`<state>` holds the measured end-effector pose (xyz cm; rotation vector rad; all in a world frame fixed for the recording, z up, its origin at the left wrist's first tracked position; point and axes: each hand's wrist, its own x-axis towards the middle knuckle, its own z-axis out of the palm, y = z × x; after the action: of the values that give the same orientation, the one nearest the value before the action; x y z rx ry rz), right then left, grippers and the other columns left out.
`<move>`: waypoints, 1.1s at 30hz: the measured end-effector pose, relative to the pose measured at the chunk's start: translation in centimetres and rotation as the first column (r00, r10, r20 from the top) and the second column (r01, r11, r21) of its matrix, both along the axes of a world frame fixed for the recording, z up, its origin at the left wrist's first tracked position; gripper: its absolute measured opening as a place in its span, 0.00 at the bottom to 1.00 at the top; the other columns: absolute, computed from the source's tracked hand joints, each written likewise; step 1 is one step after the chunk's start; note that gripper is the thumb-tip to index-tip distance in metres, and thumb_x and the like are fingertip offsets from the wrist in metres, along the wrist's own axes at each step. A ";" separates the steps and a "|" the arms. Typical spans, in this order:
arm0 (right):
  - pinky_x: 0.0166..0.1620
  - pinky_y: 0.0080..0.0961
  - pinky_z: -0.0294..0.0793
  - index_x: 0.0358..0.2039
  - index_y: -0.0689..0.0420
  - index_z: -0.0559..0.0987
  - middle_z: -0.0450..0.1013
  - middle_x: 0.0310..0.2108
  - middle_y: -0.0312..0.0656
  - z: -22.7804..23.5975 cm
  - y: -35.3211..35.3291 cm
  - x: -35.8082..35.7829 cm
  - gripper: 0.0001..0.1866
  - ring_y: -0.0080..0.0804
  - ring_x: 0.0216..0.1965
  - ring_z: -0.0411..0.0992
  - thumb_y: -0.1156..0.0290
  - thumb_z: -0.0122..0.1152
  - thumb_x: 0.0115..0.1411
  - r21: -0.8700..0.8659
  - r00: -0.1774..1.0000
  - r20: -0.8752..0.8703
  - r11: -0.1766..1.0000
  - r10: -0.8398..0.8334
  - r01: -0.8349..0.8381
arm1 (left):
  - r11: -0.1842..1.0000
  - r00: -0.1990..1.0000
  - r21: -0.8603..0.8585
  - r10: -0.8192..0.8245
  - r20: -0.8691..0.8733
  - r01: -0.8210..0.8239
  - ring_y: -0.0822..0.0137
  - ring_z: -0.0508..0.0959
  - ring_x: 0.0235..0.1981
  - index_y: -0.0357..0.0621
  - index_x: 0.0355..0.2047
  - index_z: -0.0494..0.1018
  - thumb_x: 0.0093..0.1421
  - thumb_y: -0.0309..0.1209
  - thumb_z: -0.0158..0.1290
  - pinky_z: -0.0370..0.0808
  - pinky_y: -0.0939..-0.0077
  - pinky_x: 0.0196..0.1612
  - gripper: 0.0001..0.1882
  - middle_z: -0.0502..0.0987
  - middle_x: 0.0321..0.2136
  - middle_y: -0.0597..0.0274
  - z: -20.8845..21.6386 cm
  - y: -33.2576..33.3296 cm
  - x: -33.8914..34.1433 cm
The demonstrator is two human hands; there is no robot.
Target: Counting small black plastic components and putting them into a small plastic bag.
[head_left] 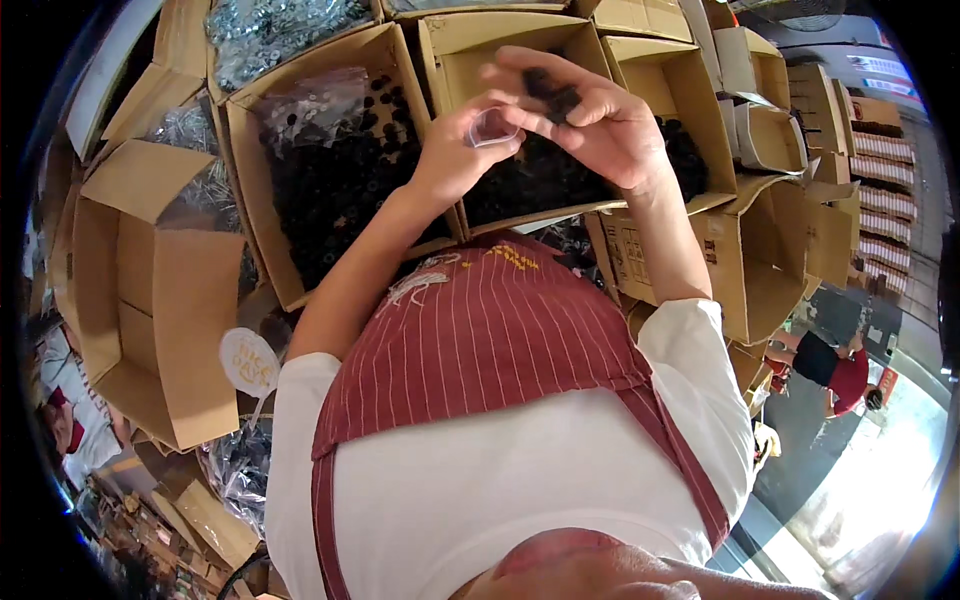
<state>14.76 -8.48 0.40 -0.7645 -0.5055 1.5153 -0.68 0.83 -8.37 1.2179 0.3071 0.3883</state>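
My left hand (452,152) is closed around a small clear plastic container (494,127) with its open rim facing my right hand; whether it is a bag or a cup I cannot make out. Several small black parts (552,96) lie in the curled fingers of my right hand (615,118), just to the right of the clear rim. Both hands are raised over the middle cardboard box (452,62), which holds many more loose black parts (535,185). The exact shape of the parts in my fingers is blurred.
A left cardboard box (252,195) holds black round pieces and a clear bag (318,103). Another box (722,120) of black parts stands at the right. Open cartons (195,330) crowd the left side. Far right, a person in red (850,380) is visible.
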 end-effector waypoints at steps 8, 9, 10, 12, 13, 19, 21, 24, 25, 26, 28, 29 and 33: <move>0.54 0.29 0.71 0.56 0.68 0.69 0.71 0.53 0.50 -1.2 0.0 0.1 0.31 0.37 0.52 0.71 0.82 0.45 0.47 0.051 0.959 0.281 0.999 -0.021 0.007 | 0.995 1.000 -0.097 -0.027 -0.011 0.026 0.70 0.77 0.43 0.36 0.48 0.70 0.56 0.17 0.56 0.75 0.75 0.49 0.18 0.77 0.40 0.61 -1.0 -0.7 0.3; 0.50 0.27 0.73 0.53 0.66 0.73 0.74 0.50 0.45 -1.3 0.0 0.0 0.29 0.33 0.50 0.73 0.83 0.44 0.47 0.046 0.934 0.356 0.999 -0.040 0.025 | 0.995 1.000 -0.098 -0.026 -0.012 0.024 0.70 0.77 0.43 0.36 0.48 0.70 0.56 0.17 0.56 0.75 0.75 0.49 0.18 0.77 0.40 0.61 -1.1 -0.6 0.3; 0.50 0.27 0.73 0.53 0.66 0.73 0.74 0.50 0.45 -1.4 -0.1 -0.1 0.29 0.33 0.50 0.73 0.83 0.44 0.47 0.045 0.935 0.353 0.999 -0.035 0.020 | 0.996 0.999 -0.079 -0.031 -0.023 0.030 0.70 0.77 0.43 0.36 0.47 0.70 0.56 0.17 0.56 0.75 0.75 0.49 0.18 0.77 0.40 0.60 -1.2 -0.4 0.3; 0.48 0.24 0.73 0.51 0.63 0.75 0.75 0.47 0.42 -1.5 -0.2 -0.2 0.27 0.29 0.47 0.73 0.85 0.44 0.48 0.133 0.722 0.688 0.991 -0.076 -0.023 | 0.998 0.999 -0.061 -0.032 -0.037 0.030 0.69 0.77 0.43 0.35 0.47 0.70 0.56 0.18 0.56 0.75 0.74 0.49 0.18 0.77 0.40 0.60 -1.4 -0.2 0.3; 0.48 0.24 0.73 0.51 0.63 0.75 0.75 0.47 0.42 -1.6 -0.3 -0.3 0.27 0.29 0.47 0.73 0.85 0.44 0.48 0.131 0.723 0.687 0.991 -0.074 -0.023 | 0.999 0.999 -0.041 -0.028 -0.040 0.027 0.69 0.77 0.42 0.35 0.46 0.70 0.56 0.18 0.57 0.75 0.74 0.49 0.17 0.77 0.39 0.60 -1.3 -0.1 0.3; 0.54 0.25 0.69 0.50 0.63 0.76 0.75 0.49 0.41 -1.5 -0.5 -0.8 0.26 0.27 0.50 0.72 0.86 0.45 0.49 0.190 0.503 0.856 0.977 -0.117 -0.096 | 0.998 0.997 0.062 -0.005 -0.071 0.009 0.69 0.78 0.40 0.35 0.43 0.72 0.55 0.19 0.57 0.74 0.74 0.48 0.15 0.78 0.34 0.61 -1.0 -0.4 0.3; 0.54 0.25 0.69 0.51 0.63 0.76 0.75 0.50 0.41 -1.3 -0.4 -1.0 0.26 0.28 0.50 0.71 0.85 0.45 0.50 0.185 0.525 0.845 0.977 -0.103 -0.105 | 0.999 0.997 0.039 0.007 -0.076 -0.005 0.69 0.78 0.39 0.35 0.43 0.72 0.55 0.19 0.58 0.73 0.74 0.48 0.14 0.78 0.33 0.62 -1.1 -0.5 0.4; 0.54 0.25 0.69 0.53 0.63 0.75 0.74 0.51 0.41 -1.1 -0.2 -1.4 0.27 0.28 0.50 0.72 0.85 0.45 0.50 0.203 0.573 0.812 0.974 -0.109 -0.103 | 1.000 1.000 0.028 0.013 0.014 -0.014 0.70 0.78 0.39 0.34 0.44 0.72 0.55 0.19 0.58 0.73 0.74 0.48 0.15 0.77 0.34 0.63 -0.9 -0.6 0.4; 0.54 0.25 0.69 0.53 0.63 0.75 0.74 0.51 0.41 -1.0 -0.2 -1.5 0.27 0.28 0.50 0.72 0.85 0.45 0.50 0.203 0.574 0.812 0.974 -0.108 -0.103 | 0.998 0.999 0.040 0.040 0.036 -0.041 0.70 0.78 0.39 0.34 0.44 0.72 0.55 0.19 0.58 0.73 0.74 0.48 0.15 0.77 0.34 0.63 -0.6 -0.7 0.5; 0.55 0.25 0.69 0.53 0.63 0.75 0.74 0.52 0.42 -0.9 -0.2 -1.6 0.28 0.28 0.51 0.72 0.85 0.44 0.50 0.195 0.591 0.800 0.977 -0.105 -0.089 | 0.996 0.996 0.052 0.066 0.059 -0.069 0.71 0.77 0.39 0.35 0.45 0.72 0.56 0.19 0.58 0.73 0.74 0.48 0.16 0.77 0.34 0.64 -0.5 -0.8 0.5; 0.55 0.25 0.69 0.53 0.63 0.75 0.74 0.52 0.42 -0.9 -0.1 -1.5 0.28 0.29 0.51 0.71 0.85 0.44 0.49 0.186 0.608 0.787 0.980 -0.103 -0.076 | 0.999 0.997 -0.011 0.050 0.058 -0.050 0.71 0.77 0.39 0.35 0.46 0.71 0.56 0.18 0.58 0.73 0.75 0.48 0.16 0.77 0.34 0.64 -0.2 -0.8 0.4; 0.56 0.26 0.69 0.54 0.64 0.75 0.74 0.53 0.44 -1.0 0.0 -1.4 0.28 0.29 0.52 0.71 0.86 0.44 0.50 0.195 0.620 0.778 0.977 -0.099 -0.089 | 0.997 0.998 -0.074 0.034 0.058 -0.030 0.72 0.77 0.39 0.36 0.47 0.71 0.56 0.18 0.57 0.73 0.75 0.48 0.17 0.77 0.34 0.65 -0.1 -0.8 0.4; 0.59 0.29 0.67 0.56 0.65 0.72 0.72 0.54 0.48 -0.7 0.3 -2.2 0.25 0.33 0.55 0.71 0.86 0.43 0.57 0.230 0.696 0.703 0.973 -0.147 -0.026 | 0.998 0.999 -0.054 -0.009 0.045 0.012 0.72 0.77 0.39 0.37 0.48 0.71 0.56 0.18 0.57 0.73 0.76 0.48 0.18 0.77 0.33 0.66 -1.2 -0.6 0.5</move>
<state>12.55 -8.15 -0.33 -1.1819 -1.2077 1.0169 -0.15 0.26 -9.53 1.1561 0.2715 0.3951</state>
